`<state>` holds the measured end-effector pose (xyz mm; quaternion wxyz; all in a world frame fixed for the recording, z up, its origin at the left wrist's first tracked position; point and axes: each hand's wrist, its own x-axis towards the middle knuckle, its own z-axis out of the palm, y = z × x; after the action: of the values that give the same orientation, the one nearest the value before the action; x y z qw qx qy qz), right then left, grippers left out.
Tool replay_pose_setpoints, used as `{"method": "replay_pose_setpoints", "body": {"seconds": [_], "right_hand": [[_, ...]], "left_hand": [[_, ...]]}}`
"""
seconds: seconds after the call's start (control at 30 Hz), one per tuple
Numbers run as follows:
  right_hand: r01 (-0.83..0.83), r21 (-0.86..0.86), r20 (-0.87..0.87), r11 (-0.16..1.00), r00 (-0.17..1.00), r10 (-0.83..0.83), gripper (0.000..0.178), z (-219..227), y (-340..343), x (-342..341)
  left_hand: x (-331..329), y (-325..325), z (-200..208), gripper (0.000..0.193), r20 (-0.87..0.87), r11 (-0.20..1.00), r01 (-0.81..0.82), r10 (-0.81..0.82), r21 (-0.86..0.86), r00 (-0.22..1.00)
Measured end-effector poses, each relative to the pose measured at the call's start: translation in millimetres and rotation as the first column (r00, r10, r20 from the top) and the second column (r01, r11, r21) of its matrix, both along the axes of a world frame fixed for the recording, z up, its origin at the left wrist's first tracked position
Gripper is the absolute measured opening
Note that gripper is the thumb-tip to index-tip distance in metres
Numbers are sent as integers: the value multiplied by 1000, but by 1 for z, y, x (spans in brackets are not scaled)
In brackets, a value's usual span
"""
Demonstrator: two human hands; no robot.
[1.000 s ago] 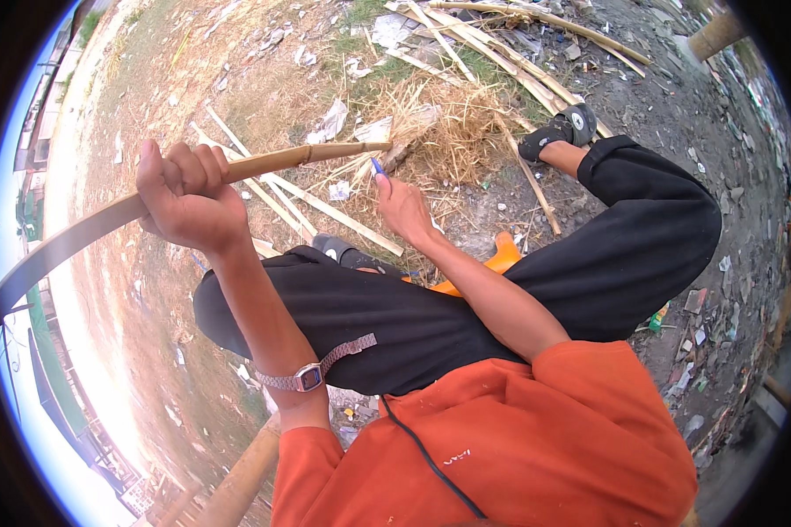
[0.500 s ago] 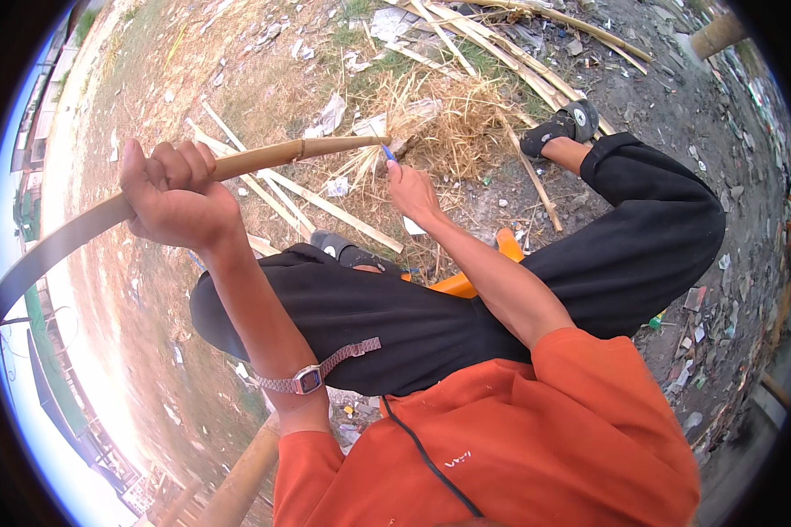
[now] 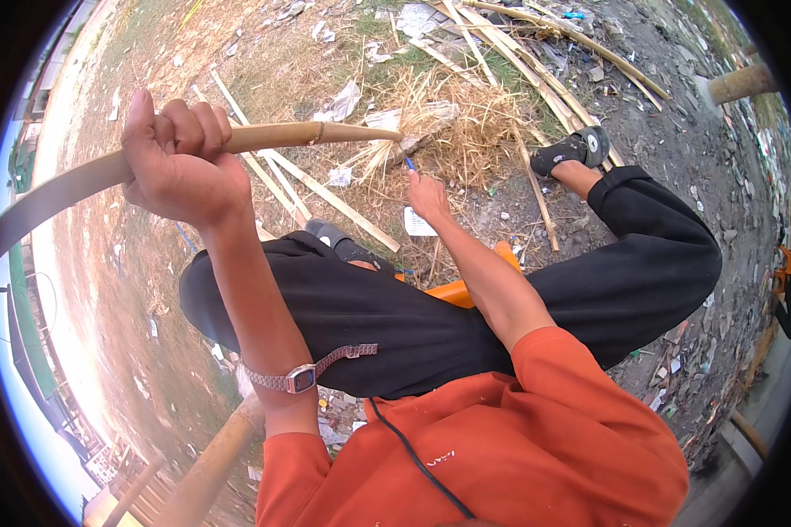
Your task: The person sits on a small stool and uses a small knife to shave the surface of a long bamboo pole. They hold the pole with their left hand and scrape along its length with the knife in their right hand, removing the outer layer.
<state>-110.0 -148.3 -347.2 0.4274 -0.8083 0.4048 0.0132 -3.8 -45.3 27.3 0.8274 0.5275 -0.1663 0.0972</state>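
Observation:
My left hand (image 3: 185,158) is raised and wrapped round a long bamboo strip (image 3: 272,136). The strip runs past the fist on the left and ends in front of me over a heap of shavings (image 3: 475,123). Closed on a slim blue-handled knife (image 3: 410,163), my right hand (image 3: 428,195) is just below the strip's far end. The knife's blade is too small to make out clearly, so I cannot tell whether it touches the bamboo. A metal wristwatch (image 3: 301,379) sits on my left forearm, with part of its band sticking out loose.
Pale split strips (image 3: 334,204) lie on the ground by my left sandal (image 3: 347,246). More bamboo lengths (image 3: 536,75) are piled beyond my right sandal (image 3: 571,151). An orange seat (image 3: 453,292) shows between my legs. A thick bamboo pole (image 3: 211,461) stands close at left.
My left hand has risen, lifting the near part of the bamboo strip. The blue-handled knife is a little farther from the strip's end. The whole view has shifted slightly.

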Motion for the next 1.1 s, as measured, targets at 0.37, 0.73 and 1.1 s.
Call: {"method": "replay_pose_setpoints", "body": {"seconds": [0.37,0.73,1.1], "right_hand": [[52,140,334,989,938,-96,48,75,25,4],[31,86,129,996,991,-42,54,104,17,-1],[13,46,150,999,989,-19,58,115,15,13]], "left_hand": [[17,27,-7,44,56,890,456,-456,16,888],[16,20,-7,42,68,914,401,-405,65,912],[20,22,-1,44,43,948,315,-316,44,948]]}}
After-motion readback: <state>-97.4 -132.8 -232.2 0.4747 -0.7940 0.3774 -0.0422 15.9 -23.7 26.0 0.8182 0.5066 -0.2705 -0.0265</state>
